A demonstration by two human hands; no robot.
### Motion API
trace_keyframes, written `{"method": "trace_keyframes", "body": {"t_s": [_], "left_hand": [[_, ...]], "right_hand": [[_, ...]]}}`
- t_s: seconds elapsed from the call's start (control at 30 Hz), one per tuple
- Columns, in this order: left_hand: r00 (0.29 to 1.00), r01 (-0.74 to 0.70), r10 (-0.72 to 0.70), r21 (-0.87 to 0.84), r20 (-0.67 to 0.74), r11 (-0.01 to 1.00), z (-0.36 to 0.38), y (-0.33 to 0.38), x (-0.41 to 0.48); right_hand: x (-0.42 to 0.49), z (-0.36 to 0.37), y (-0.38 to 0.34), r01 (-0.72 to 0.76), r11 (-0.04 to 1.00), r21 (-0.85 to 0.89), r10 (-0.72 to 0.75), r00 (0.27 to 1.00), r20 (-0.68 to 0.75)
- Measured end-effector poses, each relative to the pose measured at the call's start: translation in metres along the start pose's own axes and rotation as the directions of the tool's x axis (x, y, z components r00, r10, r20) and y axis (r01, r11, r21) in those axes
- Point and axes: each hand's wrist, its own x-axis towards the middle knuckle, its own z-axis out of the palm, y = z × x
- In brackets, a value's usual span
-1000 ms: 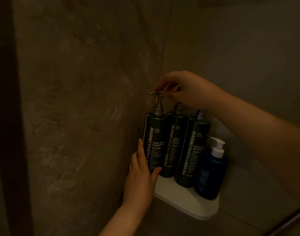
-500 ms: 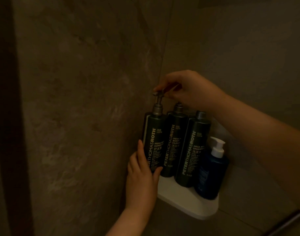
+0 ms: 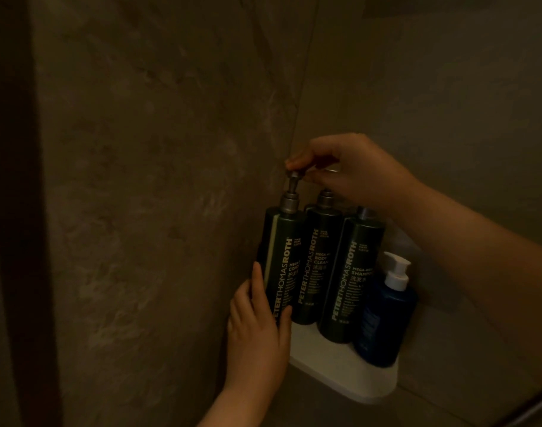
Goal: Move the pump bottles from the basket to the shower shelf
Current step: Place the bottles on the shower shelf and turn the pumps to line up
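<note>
Three tall dark green pump bottles stand in a row on the white corner shelf: conditioner on the left, body cleanser in the middle, shampoo on the right. A smaller blue bottle with a white pump stands at the shelf's right end. My left hand wraps the lower part of the conditioner bottle. My right hand pinches that bottle's metal pump head from above and hides the middle bottle's pump. The basket is out of view.
Two stone-look shower walls meet in the corner behind the shelf. A dark vertical edge runs down the far left. A metal bar shows at the bottom right corner.
The conditioner's pump spout pointed left a second ago; my right hand has turned it, so its end now faces me. My left hand keeps holding the bottle body.
</note>
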Motion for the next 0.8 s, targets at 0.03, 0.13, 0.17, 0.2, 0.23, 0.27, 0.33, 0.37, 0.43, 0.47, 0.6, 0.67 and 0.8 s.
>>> {"method": "trace_keyframes", "body": {"t_s": [0.03, 0.13, 0.17, 0.2, 0.23, 0.27, 0.33, 0.37, 0.43, 0.47, 0.6, 0.67, 0.8], "left_hand": [[1.0, -0.002, 0.002, 0.008, -0.001, 1.0, 0.0006, -0.0008, -0.0002], [1.0, -0.007, 0.007, 0.024, -0.002, 1.0, 0.0021, -0.0028, -0.0011], [1.0, -0.011, 0.011, 0.029, -0.003, 1.0, 0.0023, -0.0034, -0.0017], [1.0, -0.012, 0.013, 0.031, -0.004, 0.999, 0.002, -0.0035, -0.0019], [1.0, -0.014, 0.014, 0.032, -0.004, 0.999, 0.0017, -0.0037, -0.002], [1.0, -0.014, 0.014, 0.034, -0.005, 0.999, 0.0015, -0.0037, -0.0018], [1.0, -0.016, 0.016, 0.046, -0.001, 0.999, 0.0014, -0.0037, -0.0015], [1.0, -0.017, 0.017, 0.054, 0.0, 0.998, 0.0014, -0.0038, -0.0012], [1.0, -0.016, 0.016, 0.061, 0.003, 0.998, 0.0009, -0.0036, -0.0007], [1.0, -0.017, 0.016, 0.063, 0.004, 0.998, 0.0005, -0.0033, -0.0008], [1.0, -0.008, 0.007, 0.06, 0.008, 0.998, -0.0015, 0.0, -0.0007], [1.0, -0.004, 0.003, 0.05, 0.008, 0.999, -0.0027, 0.0014, -0.0007], [0.999, 0.017, -0.018, 0.031, 0.029, 0.999, -0.0027, 0.0016, -0.0014]], "right_hand": [[-0.0002, -0.0003, 0.0005, 0.006, 1.0, -0.006, -0.006, 1.0, 0.002], [-0.0014, 0.0001, 0.0011, 0.025, 1.0, -0.012, -0.025, 1.0, -0.004], [-0.0018, 0.0007, 0.0014, 0.028, 1.0, -0.005, -0.028, 1.0, -0.01], [-0.0022, 0.0013, 0.0014, 0.029, 1.0, 0.005, -0.029, 0.999, -0.018], [-0.0026, 0.0019, 0.0013, 0.028, 0.999, 0.016, -0.028, 0.999, -0.024], [-0.003, 0.0022, 0.0014, 0.025, 0.999, 0.024, -0.024, 0.999, -0.028], [-0.0039, 0.0024, 0.0014, 0.023, 0.999, 0.027, -0.022, 0.999, -0.034], [-0.0043, 0.0025, 0.0012, 0.025, 0.999, 0.026, -0.024, 0.999, -0.038], [-0.0051, 0.0033, 0.0013, 0.026, 0.999, 0.031, -0.024, 0.999, -0.046], [-0.0054, 0.0037, 0.0011, 0.023, 0.999, 0.036, -0.022, 0.999, -0.05], [-0.007, 0.0054, -0.0006, 0.014, 0.999, 0.037, -0.012, 0.998, -0.054], [-0.0077, 0.0048, -0.0018, 0.016, 1.0, 0.026, -0.014, 0.999, -0.053], [-0.009, 0.004, -0.002, 0.034, 0.999, -0.021, -0.036, 0.997, -0.073]]}}
